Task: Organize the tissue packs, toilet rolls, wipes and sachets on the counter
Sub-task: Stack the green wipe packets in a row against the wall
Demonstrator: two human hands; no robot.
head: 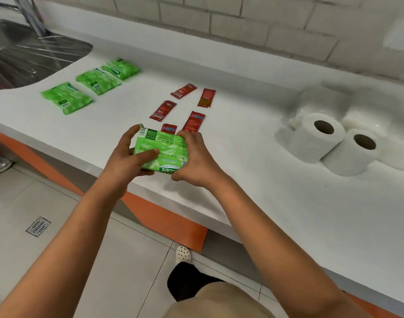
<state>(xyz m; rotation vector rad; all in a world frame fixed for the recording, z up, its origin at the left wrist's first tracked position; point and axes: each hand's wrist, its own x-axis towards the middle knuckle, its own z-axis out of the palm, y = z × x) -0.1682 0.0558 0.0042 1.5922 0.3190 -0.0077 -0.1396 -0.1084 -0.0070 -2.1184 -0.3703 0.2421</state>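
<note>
From the head view, a green wipes pack (160, 150) sits at the middle of the frame, held between both hands just above the near edge of the white counter (276, 203). The left hand (125, 154) grips its left end, thumb lying across the face and fingers curled underneath. The right hand (195, 160) clasps the right end, its fingers wrapped round the far side.

The pack hides the lower part of one red sachet (169, 128), and the right hand cuts off the bottom of another (194, 121); three more sachets (163, 110) lie beyond. Upper left, three green tissue packs (66, 98) sit in a slanting row beside the steel sink (24, 53). At the right, two toilet rolls (320, 136) lie touching, with pale wrapped shapes behind them too washed out to identify.

The pack's label reads upside down, ending in "care"; a QR code shows near its top left corner. The smaller print is illegible.
</note>
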